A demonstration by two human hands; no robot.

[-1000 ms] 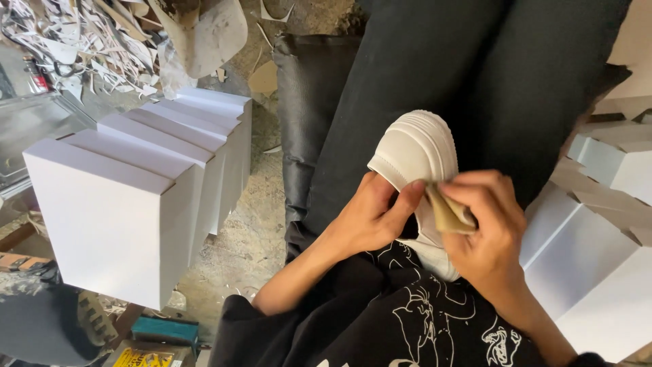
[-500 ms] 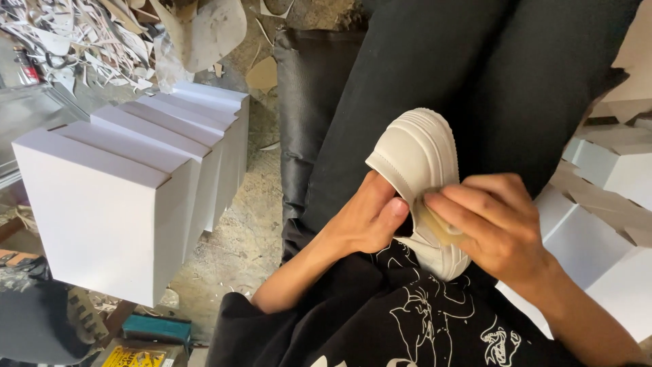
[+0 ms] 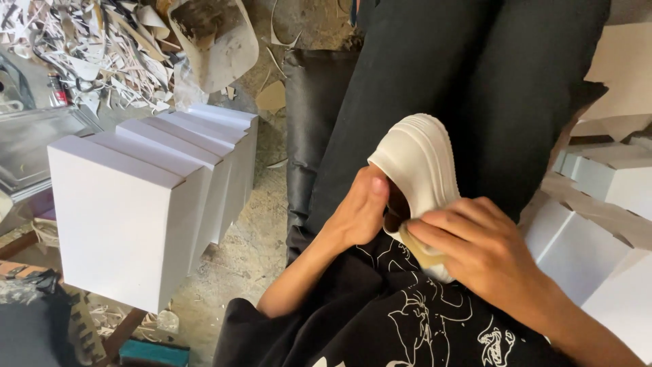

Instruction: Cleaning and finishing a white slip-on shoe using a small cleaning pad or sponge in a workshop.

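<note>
A white shoe with a ribbed sole lies on my lap against black trousers, toe pointing away. My left hand grips its left side, thumb at the shoe's opening. My right hand presses a small tan pad against the shoe's side near the heel, fingers curled over it. Most of the pad is hidden under my fingers.
A row of white cardboard boxes stands on the floor to the left. More white boxes sit at the right. White offcuts litter the far left floor, beside a metal tray. A black bag leans by my leg.
My right hand has slid the tan pad down the shoe's side toward the heel. My left thumb has shifted up to the shoe's opening. The view has moved slightly.
</note>
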